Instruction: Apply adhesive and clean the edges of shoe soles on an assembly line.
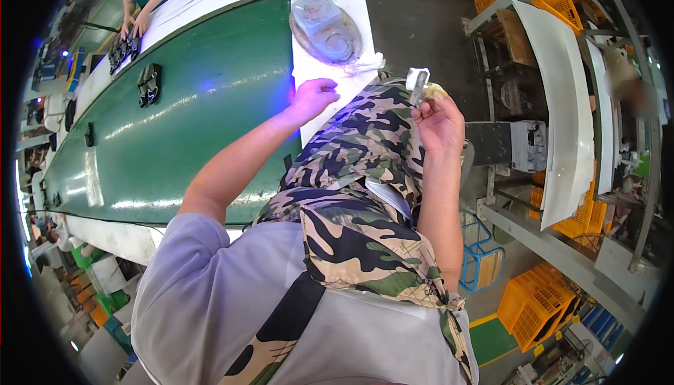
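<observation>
My right hand (439, 122) is raised over the right side of my lap. Its fingers pinch a small tool with a white block-shaped head (418, 76) and a greyish body; its exact kind is unclear. A pale yellowish scrap (434, 91) shows at the same fingertips. Over the white table edge (309, 129), beside the green belt, hovers my left hand (316, 98), fingers loosely bent, thumb apart, nothing visible in it. Just beyond it, a worn round tray (351, 30) carries a clear plastic container (316, 13). Crumpled white paper (366, 63) lies at the tray's near side.
A green conveyor belt (203, 125) bears black shoes (149, 84). Across it, a co-worker's hands (137, 27) touch more black shoes (125, 49). A metal rack (484, 76) with a long white panel (562, 111) stands right. Orange crates (537, 304) and a blue-framed stool (481, 262) are behind right.
</observation>
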Demonstrator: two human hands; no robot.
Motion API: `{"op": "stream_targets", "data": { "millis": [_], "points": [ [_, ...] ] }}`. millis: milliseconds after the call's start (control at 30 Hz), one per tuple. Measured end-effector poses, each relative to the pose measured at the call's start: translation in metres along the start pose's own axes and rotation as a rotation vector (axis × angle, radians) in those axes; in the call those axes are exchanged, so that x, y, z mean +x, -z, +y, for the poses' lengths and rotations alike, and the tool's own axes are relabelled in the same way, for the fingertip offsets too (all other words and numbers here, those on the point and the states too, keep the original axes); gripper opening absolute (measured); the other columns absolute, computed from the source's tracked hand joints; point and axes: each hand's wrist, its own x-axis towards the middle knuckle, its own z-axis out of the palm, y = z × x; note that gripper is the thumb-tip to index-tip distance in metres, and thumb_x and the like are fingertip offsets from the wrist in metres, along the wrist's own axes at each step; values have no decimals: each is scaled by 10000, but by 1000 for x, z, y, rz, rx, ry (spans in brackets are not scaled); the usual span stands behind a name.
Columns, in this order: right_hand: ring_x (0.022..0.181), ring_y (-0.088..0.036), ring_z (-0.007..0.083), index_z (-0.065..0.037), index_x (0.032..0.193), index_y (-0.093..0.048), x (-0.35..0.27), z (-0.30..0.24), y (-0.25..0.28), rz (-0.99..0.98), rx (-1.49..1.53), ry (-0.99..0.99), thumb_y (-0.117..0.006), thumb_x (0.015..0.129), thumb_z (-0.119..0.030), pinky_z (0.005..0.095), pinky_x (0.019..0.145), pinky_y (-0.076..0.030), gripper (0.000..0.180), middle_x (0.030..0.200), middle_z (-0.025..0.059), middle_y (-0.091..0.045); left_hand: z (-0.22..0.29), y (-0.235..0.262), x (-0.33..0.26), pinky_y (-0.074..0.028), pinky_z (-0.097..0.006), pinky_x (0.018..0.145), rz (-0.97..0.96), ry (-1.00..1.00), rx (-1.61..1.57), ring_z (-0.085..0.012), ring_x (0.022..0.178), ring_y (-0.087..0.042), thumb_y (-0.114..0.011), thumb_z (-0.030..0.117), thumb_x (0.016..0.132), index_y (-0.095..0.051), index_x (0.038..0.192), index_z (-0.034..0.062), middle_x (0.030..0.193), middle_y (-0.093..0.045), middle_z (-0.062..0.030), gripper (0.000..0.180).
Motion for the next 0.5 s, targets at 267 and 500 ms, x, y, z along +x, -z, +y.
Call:
{"op": "stream_targets", "data": {
  "millis": [267,500],
  "points": [
    [703,-619,115,-89,1027,-638,44,39,-13,96,-203,-70,-719,872,-99,285,625,-487,175,865,6,-684,-64,44,29,-537,-447,867,176,-170,672,-365,964,-667,-728,297,824,-684,1163,75,1076,-671,-172,407],
    [739,-593,153,-84,992,-668,75,67,0,-4,-110,-118,-692,900,-160,323,641,-478,121,856,21,-646,-79,49,59,-543,-472,795,23,-243,814,-354,891,-675,-689,259,855,-700,933,108,935,-682,-129,170]
  ]
}}
